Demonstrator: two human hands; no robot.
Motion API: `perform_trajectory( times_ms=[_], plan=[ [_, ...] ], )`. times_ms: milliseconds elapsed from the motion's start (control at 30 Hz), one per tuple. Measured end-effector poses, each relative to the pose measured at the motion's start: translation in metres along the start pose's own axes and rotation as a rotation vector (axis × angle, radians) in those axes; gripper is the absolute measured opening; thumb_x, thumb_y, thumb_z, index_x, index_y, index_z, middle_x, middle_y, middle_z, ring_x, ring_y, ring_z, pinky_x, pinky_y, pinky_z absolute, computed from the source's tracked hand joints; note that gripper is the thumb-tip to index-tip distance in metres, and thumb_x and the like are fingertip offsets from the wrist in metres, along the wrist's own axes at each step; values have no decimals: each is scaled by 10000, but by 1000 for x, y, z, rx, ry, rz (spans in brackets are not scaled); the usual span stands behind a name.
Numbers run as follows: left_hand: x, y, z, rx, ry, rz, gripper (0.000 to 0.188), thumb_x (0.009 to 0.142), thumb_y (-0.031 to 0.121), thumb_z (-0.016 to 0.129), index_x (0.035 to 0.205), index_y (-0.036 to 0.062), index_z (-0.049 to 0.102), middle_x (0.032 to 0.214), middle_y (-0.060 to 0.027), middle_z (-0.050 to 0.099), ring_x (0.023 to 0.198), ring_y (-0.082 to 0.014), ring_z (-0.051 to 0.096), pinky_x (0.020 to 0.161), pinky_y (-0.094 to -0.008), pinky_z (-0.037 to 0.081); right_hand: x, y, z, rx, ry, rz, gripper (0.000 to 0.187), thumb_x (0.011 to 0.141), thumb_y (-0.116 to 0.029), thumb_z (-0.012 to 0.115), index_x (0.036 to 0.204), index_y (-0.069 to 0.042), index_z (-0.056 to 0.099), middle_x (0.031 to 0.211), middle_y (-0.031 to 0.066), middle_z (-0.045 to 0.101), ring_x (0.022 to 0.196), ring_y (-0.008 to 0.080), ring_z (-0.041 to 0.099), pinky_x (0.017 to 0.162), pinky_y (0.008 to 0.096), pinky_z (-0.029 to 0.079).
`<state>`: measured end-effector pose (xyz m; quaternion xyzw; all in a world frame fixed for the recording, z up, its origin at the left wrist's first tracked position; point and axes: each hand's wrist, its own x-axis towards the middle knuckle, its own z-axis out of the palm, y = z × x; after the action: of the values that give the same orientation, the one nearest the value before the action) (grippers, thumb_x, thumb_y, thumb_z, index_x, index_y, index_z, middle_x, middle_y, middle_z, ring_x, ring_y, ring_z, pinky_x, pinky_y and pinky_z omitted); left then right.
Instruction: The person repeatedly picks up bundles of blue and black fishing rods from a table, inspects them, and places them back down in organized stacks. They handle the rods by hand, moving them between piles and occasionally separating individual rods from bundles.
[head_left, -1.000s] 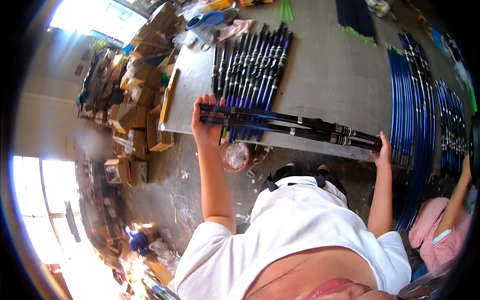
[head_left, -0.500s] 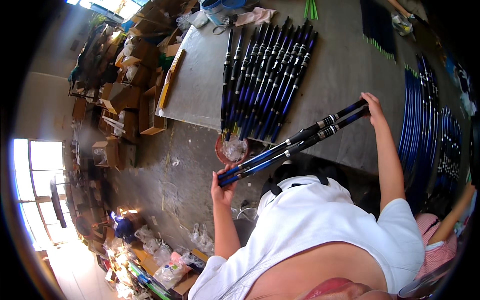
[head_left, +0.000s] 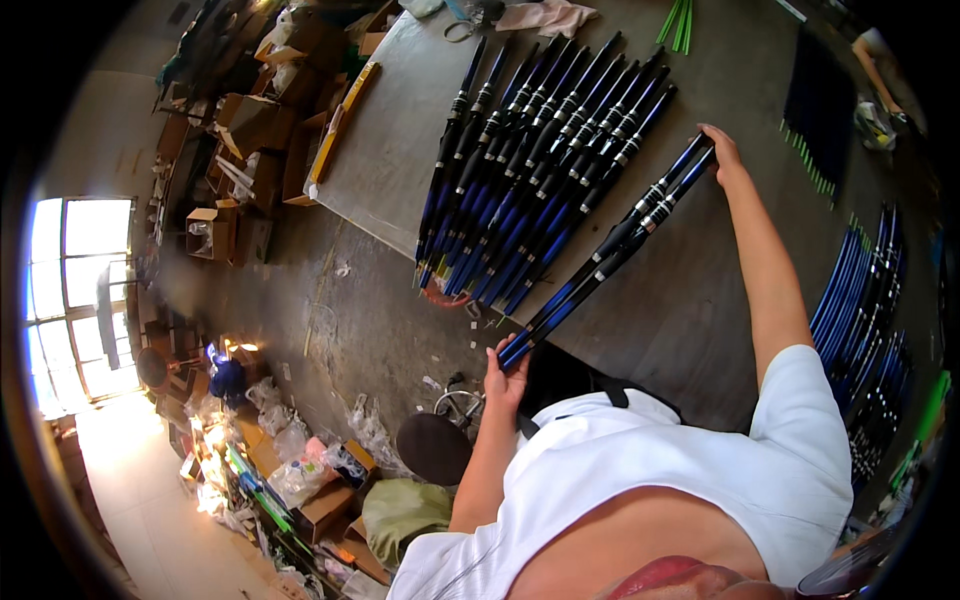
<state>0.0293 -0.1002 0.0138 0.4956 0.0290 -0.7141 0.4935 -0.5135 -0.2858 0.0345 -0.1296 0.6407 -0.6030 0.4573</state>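
Holding two blue-black rods (head_left: 622, 251) side by side, slanted across the edge of the grey table (head_left: 690, 310), near similar rods (head_left: 550, 140), with left hand (head_left: 507, 378) grasping lower ends, right hand (head_left: 724, 155) upper ends.

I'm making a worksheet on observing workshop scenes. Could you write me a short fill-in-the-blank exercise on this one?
1. Between them, the left hand and the right hand hold ____ rods.
2. On the table, the larger group of rods nearest the held ones lies to their ____.
3. The crumpled cloth near the top of the picture is ____.
4. The thin sticks lying to the right of that cloth are ____.

Missing words: two; left; pink; green.
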Motion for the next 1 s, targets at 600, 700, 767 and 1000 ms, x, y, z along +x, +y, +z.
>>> perform_trajectory(
  times_ms=[600,700,767,1000],
  plan=[
    [25,-13,69,270,227,-51,340,887,416,537,874,84,464,709,-51,469,580,-144,458,441,-253,373,21,76,31,-313,284,-385,529,808,-181,603,1253,52,438,1137,155,490,996,224,547,868,314,435],
    [15,2,69,231,79,-154,354,877,394,564,933,56,472,760,-60,488,633,-156,494,498,-252,420,-14,89,30,-594,195,-591,511,788,-178,613,1248,0,477,1186,149,494,1059,267,522,932,336,401],
    [15,15,58,372,13,-194,383,879,372,569,1011,27,467,819,-77,512,715,-178,538,577,-259,468,-44,88,31,-725,37,-642,518,782,-189,615,1258,-33,484,1278,135,459,1175,269,448,991,333,347],
    [-9,59,54,1032,-193,-423,384,875,311,583,1067,-17,528,1028,-124,579,941,-213,582,767,-319,521,-128,91,51,-643,-163,-256,600,819,-167,589,1369,-92,360,1391,145,372,1291,251,333,1038,332,279]
  ],
)
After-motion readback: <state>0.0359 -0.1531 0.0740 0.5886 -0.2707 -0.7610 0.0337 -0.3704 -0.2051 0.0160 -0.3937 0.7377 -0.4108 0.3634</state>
